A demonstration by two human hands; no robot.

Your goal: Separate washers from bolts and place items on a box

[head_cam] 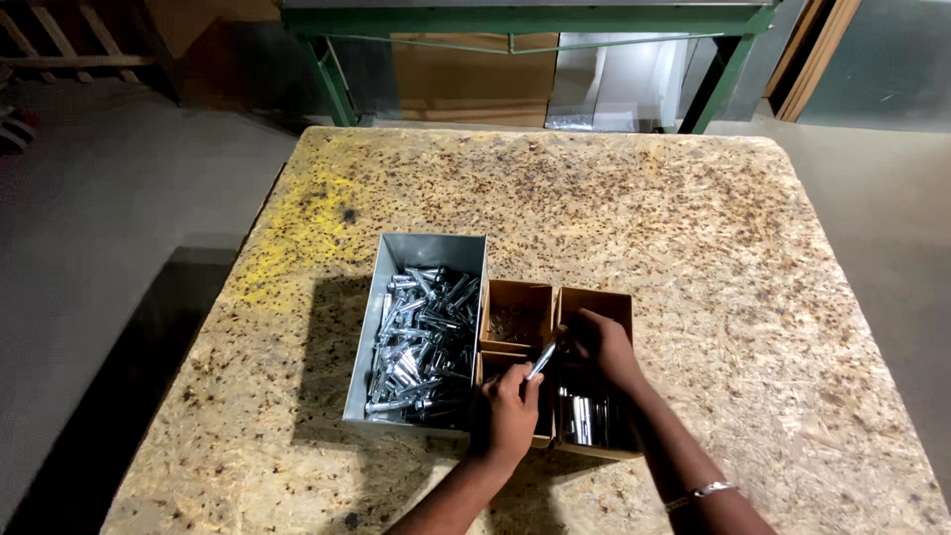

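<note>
My left hand [511, 408] holds a shiny metal bolt [541, 361] above the small cardboard boxes. My right hand [600, 344] is at the bolt's upper end, its fingers closed around something small there that I cannot make out. Left of the hands stands a grey metal bin [432, 248] full of several silvery bolts. A small cardboard box [515, 293] holds little metal parts. A longer cardboard box [596, 300] on the right holds bolts lying side by side.
Everything rests on a speckled chipboard table [644, 208] with a yellow stain at its left. A green metal frame [525, 20] and cardboard sheets stand behind the table. Grey floor lies on both sides.
</note>
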